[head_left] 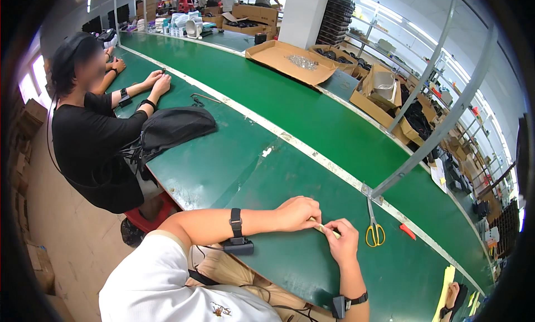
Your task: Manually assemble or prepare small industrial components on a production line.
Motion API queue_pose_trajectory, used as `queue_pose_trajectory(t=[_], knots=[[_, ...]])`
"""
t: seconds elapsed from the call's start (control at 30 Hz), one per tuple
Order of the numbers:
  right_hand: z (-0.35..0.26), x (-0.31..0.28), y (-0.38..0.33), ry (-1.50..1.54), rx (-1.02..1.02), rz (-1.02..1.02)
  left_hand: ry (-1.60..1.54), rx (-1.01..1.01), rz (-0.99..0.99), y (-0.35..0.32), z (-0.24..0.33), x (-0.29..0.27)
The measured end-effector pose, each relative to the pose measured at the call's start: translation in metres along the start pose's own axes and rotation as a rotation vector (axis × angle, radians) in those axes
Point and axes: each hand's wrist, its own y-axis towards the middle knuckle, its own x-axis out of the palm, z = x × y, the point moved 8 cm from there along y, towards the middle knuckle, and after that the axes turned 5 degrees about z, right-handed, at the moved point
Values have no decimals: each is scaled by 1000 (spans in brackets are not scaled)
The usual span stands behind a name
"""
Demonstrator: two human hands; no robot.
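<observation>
Over the green work table (pixel 345 288), my two hands are close together, both closed on a small thin pale-yellow strip (pixel 323 228). My left hand (pixel 301 213) pinches its left end, and my right hand (pixel 342 241) grips the other end between thumb and fingers. The fingers partly hide the strip, so its exact kind does not show. To the right of my right hand lie scissors (pixel 375 233) with yellow handles, blades pointing away from me. Beyond them rests a small red-handled tool (pixel 407 232).
A co-worker in black (pixel 95 138) sits at left beside a black bag (pixel 178 128) on the table. Yellow strips (pixel 444 291) and another person's hand (pixel 452 293) appear at lower right. A metal post (pixel 434 138) rises near the green belt (pixel 234 79); a cardboard tray (pixel 273 54) stands beyond.
</observation>
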Motion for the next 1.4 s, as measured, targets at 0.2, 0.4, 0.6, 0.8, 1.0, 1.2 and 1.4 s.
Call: queue_pose_trajectory(t=[0.2,0.4,0.6,0.8,1.0,1.2,1.4], knots=[[0,-2,0,8,15,10,29,-19,16,1,-5,0],[-5,6,-3,-41,-8,-7,4,-40,-10,-3,-5,-1],[5,2,-2,-38,-6,18,50,-19,26,-3,-9,-5],[1,2,-1,-23,-9,9,77,53,57,2,11,-10],[4,5,0,-7,12,-1,42,-35,12,1,5,-9],[8,5,-1,-33,16,-29,56,-90,18,1,0,-7],[10,-2,0,0,26,-4,32,-124,-31,12,0,-3]])
